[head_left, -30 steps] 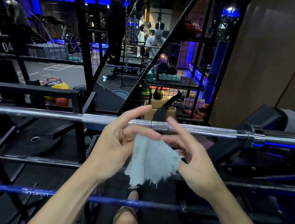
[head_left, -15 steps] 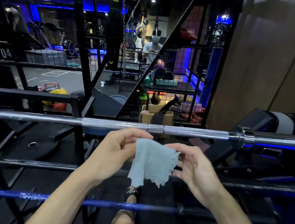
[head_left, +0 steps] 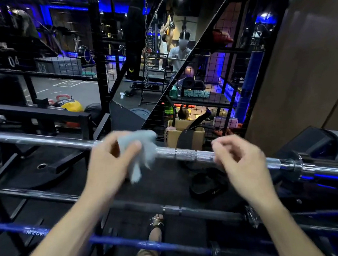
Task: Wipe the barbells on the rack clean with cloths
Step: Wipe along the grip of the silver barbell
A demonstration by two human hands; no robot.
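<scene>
Both hands are raised forward, left hand (head_left: 111,159) with fingers pinched, right hand (head_left: 242,164) loosely curled.

The left hand (head_left: 110,159) pinches a bunched pale blue cloth (head_left: 140,145) against the silver barbell (head_left: 186,154). The right hand (head_left: 242,164), blurred, hangs at the same bar with fingers loosely curled. Nearer lie a dark barbell (head_left: 206,213) and a blue barbell (head_left: 120,241), 3 bars in all.
</scene>
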